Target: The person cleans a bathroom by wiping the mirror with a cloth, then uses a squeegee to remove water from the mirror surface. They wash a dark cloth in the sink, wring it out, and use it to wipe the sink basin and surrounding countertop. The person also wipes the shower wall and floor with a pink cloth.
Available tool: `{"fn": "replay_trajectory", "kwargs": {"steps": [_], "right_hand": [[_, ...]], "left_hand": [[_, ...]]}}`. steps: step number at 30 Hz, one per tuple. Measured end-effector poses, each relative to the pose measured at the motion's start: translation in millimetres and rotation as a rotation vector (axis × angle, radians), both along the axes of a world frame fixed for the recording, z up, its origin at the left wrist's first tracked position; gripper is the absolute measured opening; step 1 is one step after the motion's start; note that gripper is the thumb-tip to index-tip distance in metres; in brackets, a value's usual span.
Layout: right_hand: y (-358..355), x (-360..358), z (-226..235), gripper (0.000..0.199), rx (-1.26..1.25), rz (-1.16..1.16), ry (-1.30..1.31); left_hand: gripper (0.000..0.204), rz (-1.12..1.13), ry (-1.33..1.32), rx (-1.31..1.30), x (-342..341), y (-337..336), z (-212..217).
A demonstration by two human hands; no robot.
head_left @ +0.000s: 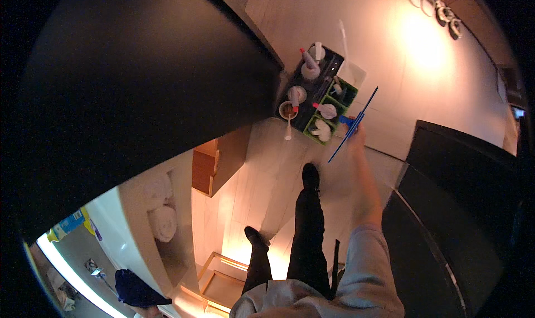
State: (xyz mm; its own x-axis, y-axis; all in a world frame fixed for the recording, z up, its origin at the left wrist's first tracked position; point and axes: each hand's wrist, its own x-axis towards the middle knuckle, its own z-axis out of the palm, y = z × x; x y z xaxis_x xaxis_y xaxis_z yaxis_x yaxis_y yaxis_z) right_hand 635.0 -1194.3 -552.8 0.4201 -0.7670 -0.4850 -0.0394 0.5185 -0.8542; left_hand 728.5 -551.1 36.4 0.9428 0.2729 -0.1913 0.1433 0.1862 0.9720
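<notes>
My right hand (pixel 356 133) reaches out over the floor, its fingers closed round the handle of a blue squeegee (pixel 353 129). The squeegee's long thin blade stands at a slant beside a black and green cleaning caddy (pixel 312 98). White spray bottles (pixel 310 68) with red nozzles fill the caddy, along with a cup (pixel 288 110) and a crumpled white cloth (pixel 321 130). At the lower left edge, my left hand (pixel 147 311) shows only in part, against a dark blue cloth (pixel 136 287) by the sink counter; its fingers are mostly cut off.
Left of me rises a large dark panel (pixel 139 67); a dark curved surface (pixel 462 206) lies on the right. Below left are rolled towels (pixel 163 223) on a shelf, a lit washbasin counter (pixel 108 229) and a wooden rack (pixel 223 284). Shoes (pixel 440 11) line the far wall.
</notes>
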Motion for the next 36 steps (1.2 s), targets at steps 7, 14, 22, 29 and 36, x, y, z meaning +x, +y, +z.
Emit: {"fn": "replay_trajectory", "kwargs": {"steps": [7, 14, 22, 29, 36], "right_hand": [[4, 14, -35, 0.059, -0.04, 0.274, 0.414], [156, -33, 129, 0.031, -0.08, 0.348, 0.189], [472, 11, 569, 0.089, -0.744, 1.453, -0.872], [692, 29, 614, 0.044, -0.055, 1.393, -0.747], [858, 135, 715, 0.044, -0.388, 1.441, -1.018]], "left_hand": [[0.054, -0.098, -0.074, -0.129, 18, -36, -13], [0.07, -0.088, -0.074, -0.068, 6, 17, 7], [0.079, -0.149, 0.162, -0.266, -122, 87, 64], [0.059, -0.379, -0.037, -0.309, -150, 187, 90], [0.053, -0.156, -0.059, -0.147, -181, 291, 111]]}}
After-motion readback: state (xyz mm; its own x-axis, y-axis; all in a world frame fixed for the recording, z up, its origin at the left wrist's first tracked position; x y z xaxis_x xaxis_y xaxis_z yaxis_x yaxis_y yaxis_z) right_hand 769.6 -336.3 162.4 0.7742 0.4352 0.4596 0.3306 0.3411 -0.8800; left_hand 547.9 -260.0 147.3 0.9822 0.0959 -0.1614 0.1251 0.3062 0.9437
